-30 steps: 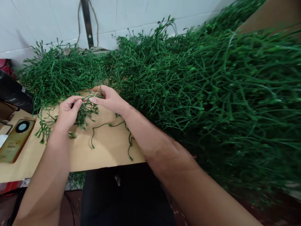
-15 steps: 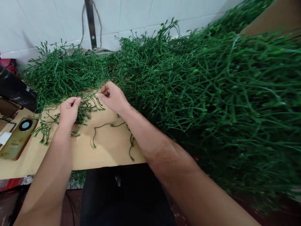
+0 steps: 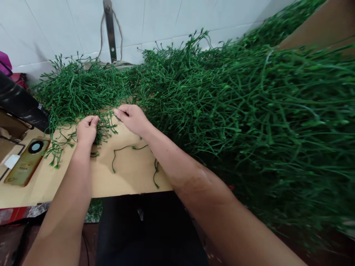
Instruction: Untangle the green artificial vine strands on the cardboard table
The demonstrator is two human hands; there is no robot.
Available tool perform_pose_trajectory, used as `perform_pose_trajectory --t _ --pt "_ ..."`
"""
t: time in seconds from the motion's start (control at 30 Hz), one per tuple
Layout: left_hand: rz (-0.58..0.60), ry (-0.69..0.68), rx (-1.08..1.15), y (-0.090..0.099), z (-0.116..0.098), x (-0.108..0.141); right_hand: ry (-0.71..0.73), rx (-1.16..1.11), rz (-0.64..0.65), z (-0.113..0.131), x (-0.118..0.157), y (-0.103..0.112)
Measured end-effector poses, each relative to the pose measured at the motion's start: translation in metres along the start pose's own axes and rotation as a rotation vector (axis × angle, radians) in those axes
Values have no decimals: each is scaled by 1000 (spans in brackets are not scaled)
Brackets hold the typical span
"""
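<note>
Thin green artificial plant stems [image 3: 107, 123] with small branching tips stretch between my two hands over a tan cardboard surface [image 3: 124, 177]. My left hand [image 3: 87, 129] is closed in a pinch on these stems, thumb against forefinger. To its right, my right hand [image 3: 131, 117] also pinches, its fingertips at the right end of the stems. Other short stems [image 3: 57, 153] lie to the left of my left hand. One loose green stem [image 3: 122, 149] lies on the cardboard below my right hand, partly hidden by my forearm.
A large heap of green stems [image 3: 235, 103] fills the right side, and a smaller pile [image 3: 80, 88] lies along the tiled wall. At left are a phone [image 3: 26, 162] and a tilted black bottle [image 3: 24, 107]. A metal bracket [image 3: 110, 33] stands at the wall.
My right hand has come slightly down and its fingers have drawn closer together. My left hand stays pinched near the same stems. The view has shifted slightly.
</note>
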State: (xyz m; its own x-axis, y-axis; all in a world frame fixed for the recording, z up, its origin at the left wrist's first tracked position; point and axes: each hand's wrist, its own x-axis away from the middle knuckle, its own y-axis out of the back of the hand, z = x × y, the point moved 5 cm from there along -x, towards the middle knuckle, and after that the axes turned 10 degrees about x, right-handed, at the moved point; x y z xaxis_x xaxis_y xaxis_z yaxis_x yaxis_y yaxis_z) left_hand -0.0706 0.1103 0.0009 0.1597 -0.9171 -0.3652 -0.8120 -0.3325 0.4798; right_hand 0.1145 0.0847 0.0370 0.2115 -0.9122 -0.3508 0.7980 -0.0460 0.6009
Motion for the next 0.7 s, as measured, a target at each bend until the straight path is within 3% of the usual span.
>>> perform_pose_trajectory --t 0.13,0.27,0.4,0.53,0.7 --pt "-77 -185 -7 13 -15 4 -56 -35 36 -14 0 -8" --pt "37 -311 113 13 -29 12 -24 5 41 -17 1 -11" --pt "91 -257 237 5 -36 17 44 21 6 -12 1 -9" --pt "37 -206 271 5 -41 18 93 38 -21 -6 3 -3" --pt "71 -209 237 7 -47 20 198 264 -4 9 10 -4"
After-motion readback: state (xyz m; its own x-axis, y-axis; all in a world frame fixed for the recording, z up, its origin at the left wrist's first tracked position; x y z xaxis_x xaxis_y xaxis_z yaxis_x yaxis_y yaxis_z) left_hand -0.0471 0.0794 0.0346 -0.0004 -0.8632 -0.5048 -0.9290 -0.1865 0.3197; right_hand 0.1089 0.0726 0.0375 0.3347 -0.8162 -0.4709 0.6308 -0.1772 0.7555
